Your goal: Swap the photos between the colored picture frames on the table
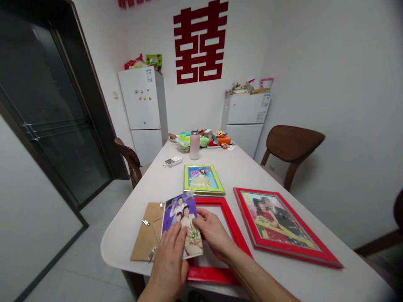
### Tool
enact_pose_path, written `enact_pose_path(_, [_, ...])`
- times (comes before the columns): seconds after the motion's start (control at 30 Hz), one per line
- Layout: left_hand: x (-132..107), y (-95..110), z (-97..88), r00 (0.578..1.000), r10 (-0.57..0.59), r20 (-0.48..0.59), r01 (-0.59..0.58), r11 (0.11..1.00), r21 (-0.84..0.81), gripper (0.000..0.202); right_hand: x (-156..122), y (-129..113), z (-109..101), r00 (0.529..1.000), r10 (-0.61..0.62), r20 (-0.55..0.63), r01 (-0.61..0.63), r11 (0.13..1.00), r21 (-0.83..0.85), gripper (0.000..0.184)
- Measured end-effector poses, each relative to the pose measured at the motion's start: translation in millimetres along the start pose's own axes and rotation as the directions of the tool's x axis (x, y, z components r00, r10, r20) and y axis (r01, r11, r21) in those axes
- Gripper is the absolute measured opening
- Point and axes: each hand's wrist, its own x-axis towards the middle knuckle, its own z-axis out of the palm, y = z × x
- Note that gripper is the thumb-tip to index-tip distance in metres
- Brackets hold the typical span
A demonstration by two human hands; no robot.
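A printed photo [182, 218] is held over the near edge of the white table [239, 167]. My left hand [168, 260] grips its lower left part, thumb on top. My right hand [212, 230] pinches its right edge, fingers curled. Under and to the right of the photo lies an empty red picture frame [229, 226]. To the left, flat on the table, lies a brown backing board [147, 235] with metal clips.
A large red framed photo [283, 226] lies to the right, a green framed photo [203, 179] beyond. Farther back stand a pink bottle [194, 145], a small white device [174, 161] and assorted clutter. Wooden chairs [291, 147] flank the table; two white fridges [143, 111] stand behind.
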Motion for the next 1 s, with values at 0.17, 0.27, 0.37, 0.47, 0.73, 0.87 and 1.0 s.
enact_pose_path(0.17, [22.4, 13.0, -10.9, 0.951, -0.204, -0.234, 0.098, 0.913, -0.396, 0.041, -10.5, -16.4, 0.0, 0.995, -0.051, -0.088, 0.055, 0.998, 0.043, 0.045])
enact_pose_path(0.27, [32.3, 33.3, -9.4, 0.83, -0.525, -0.188, 0.233, 0.634, -0.737, 0.03, -11.5, -2.5, -10.3, 0.975, 0.066, -0.212, -0.042, 0.992, 0.115, 0.043])
enact_pose_path(0.37, [36.8, 48.3, 1.3, 0.777, -0.629, -0.014, 0.225, 0.299, -0.927, 0.037, -10.0, 9.5, -25.0, 0.962, 0.109, -0.251, -0.032, 0.955, 0.295, 0.032])
enact_pose_path(0.47, [37.0, 46.6, 10.1, 0.782, -0.618, 0.081, 0.202, 0.127, -0.971, 0.045, -8.9, 5.0, -45.3, 0.945, 0.042, -0.324, 0.08, 0.933, 0.352, 0.033])
enact_pose_path(0.73, [23.0, 26.6, 10.7, 0.871, -0.474, 0.126, 0.437, 0.633, -0.64, 0.044, -7.9, -15.4, -90.3, 0.957, 0.1, -0.271, -0.116, 0.992, -0.041, 0.046])
enact_pose_path(0.87, [15.9, 29.7, 15.9, 0.924, -0.344, 0.169, 0.383, 0.844, -0.375, 0.047, -0.3, -4.1, -88.5, 0.965, 0.043, -0.258, -0.111, 0.961, -0.254, 0.045])
enact_pose_path(1.0, [11.5, 27.9, 22.2, 0.951, -0.241, 0.194, 0.279, 0.939, -0.203, 0.049, 11.4, 5.3, -88.5, 0.947, -0.08, -0.31, -0.11, 0.828, -0.551, 0.04])
